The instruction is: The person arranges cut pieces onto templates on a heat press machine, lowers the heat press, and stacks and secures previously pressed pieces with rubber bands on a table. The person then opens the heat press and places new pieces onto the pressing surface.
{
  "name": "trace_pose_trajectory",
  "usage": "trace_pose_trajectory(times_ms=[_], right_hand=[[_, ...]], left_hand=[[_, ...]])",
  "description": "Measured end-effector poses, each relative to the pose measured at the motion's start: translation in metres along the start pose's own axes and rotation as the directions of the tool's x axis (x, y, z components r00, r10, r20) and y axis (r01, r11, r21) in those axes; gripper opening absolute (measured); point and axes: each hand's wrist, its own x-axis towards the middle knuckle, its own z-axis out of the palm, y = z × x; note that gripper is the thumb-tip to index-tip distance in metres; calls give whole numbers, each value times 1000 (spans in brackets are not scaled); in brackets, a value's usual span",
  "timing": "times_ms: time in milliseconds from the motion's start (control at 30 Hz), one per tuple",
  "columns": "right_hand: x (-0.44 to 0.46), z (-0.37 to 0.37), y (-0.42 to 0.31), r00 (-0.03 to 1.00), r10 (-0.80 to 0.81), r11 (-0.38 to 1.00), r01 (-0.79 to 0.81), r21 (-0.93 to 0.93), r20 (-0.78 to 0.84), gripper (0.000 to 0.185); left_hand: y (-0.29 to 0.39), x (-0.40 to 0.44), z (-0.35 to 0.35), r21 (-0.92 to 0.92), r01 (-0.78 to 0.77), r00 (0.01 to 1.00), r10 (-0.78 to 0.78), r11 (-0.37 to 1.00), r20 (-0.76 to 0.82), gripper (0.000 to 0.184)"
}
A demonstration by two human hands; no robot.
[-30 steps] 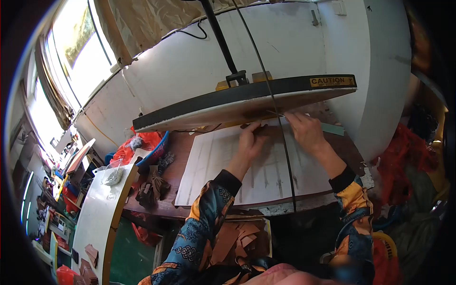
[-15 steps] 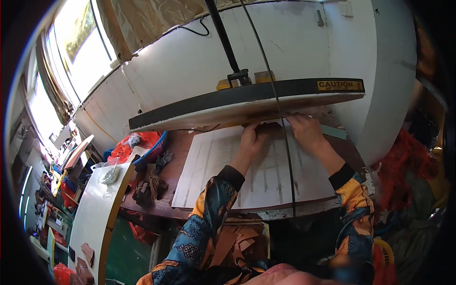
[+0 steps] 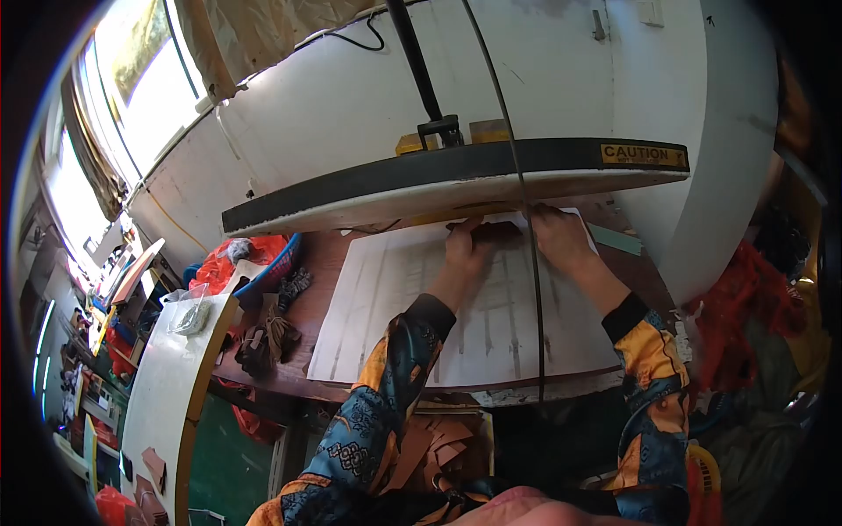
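Observation:
My left hand is under the raised heat press plate, its thumb and fingers closed at the left end of a dark brown flat piece, perhaps leather. My right hand is just right of that piece, behind a hanging black cable. Its fingers are curled by the plate's lower edge, and what they hold, if anything, is hidden. Both hands are over a white sheet marked with dark streaks, which lies on the reddish-brown table.
A blue basket with red plastic stands at the table's left, near dark gloves or cloths. Closer on the left is a white board. Brown scraps fill a box below the table edge. A green strip lies at the right.
The view has shifted slightly. My hands are a little further apart, with more of the dark brown piece showing between them.

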Motion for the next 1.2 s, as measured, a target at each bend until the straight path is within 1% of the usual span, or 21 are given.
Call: trace_pose_trajectory(times_ms=[33, 100, 167, 233, 333, 367, 400, 467, 533, 567, 600, 667, 700, 767, 800, 867, 900, 933, 967, 1067, 1200], right_hand=[[3, 3, -1, 999, 24, 1000, -23, -12, 45, 33], [3, 8, -1, 994, 38, 999, -37, -9, 104, 30], [-8, 12, 0, 991, 16, 1000, -20, 23, 136, 24], [-17, 12, 0, 988, 0, 1000, -2, 16, 157, 26], [-17, 12, 6, 993, 5, 1000, -2, -20, 116, 30], [-15, 13, 9, 996, 9, 999, -5, -36, 93, 31], [-11, 16, 12, 993, 18, 997, -9, -82, 114, 33], [-1, 22, 16, 987, 38, 985, -11, -173, 155, 36], [2, 36, 23, 995, 1, 980, 20, -200, 101, 36], [1, 45, 26, 997, -19, 976, 35, -213, 75, 37], [1, 50, 27, 996, -18, 982, 33, -185, 85, 37], [0, 56, 26, 994, -15, 991, 28, -128, 104, 37], [-2, 57, 26, 982, 3, 993, 20, -120, 188, 38], [-8, 56, 24, 937, 33, 994, 6, -110, 348, 40], [-8, 49, 22, 954, 29, 991, 12, -134, 297, 41], [-4, 29, 15, 982, 21, 983, 14, -181, 190, 43], [-2, 29, 15, 991, 8, 984, 15, -176, 130, 44], [1, 30, 17, 997, -6, 985, 19, -171, 71, 45], [4, 32, 19, 1000, -20, 986, 22, -165, 13, 46], [5, 51, 28, 997, -71, 975, 68, -212, -10, 45], [0, 55, 27, 989, -46, 988, 66, -141, 139, 39]], left_hand=[[4, -3, 12, 29, -26, 999, 25, 999, 43, 25], [3, 8, 2, 324, -210, 977, 205, 922, 50, 25], [-2, 18, -10, 356, -238, 965, 260, 904, -16, 24], [-1, 13, -2, 125, -147, 969, 168, 981, -183, 23], [-3, -3, 2, 22, -29, 998, 30, 999, -48, 22], [-3, 0, -1, 44, -9, 998, 12, 999, -60, 21], [-3, 5, -5, 68, 10, 997, -5, 998, -72, 21], [-1, 19, -9, 120, -23, 995, 35, 993, -99, 21], [-5, 45, -23, 177, -123, 982, 145, 977, -121, 22], [-8, 54, -32, 591, -255, 943, 333, 765, -24, 24], [-11, 63, -43, 864, -333, 881, 451, 377, 143, 26], [-21, 87, -68, 899, -434, 781, 521, 56, 344, 29], [-29, 107, -88, 826, -525, 749, 572, 203, 335, 31], [-31, 116, -95, 768, -550, 754, 590, 328, 288, 34], [-27, 112, -96, 812, -491, 787, 561, 316, 258, 35], [-18, 89, -66, 675, -393, 865, 500, 624, 41, 36], [-14, 77, -43, 395, -329, 909, 401, 858, -114, 36], [-10, 63, -19, 52, -241, 943, 247, 969, -222, 36], [-10, 58, -11, 64, -260, 938, 268, 963, -222, 35], [-8, 47, 9, 94, -300, 923, 314, 949, -221, 32], [-15, 71, -18, 104, -273, 924, 290, 957, -249, 31]])
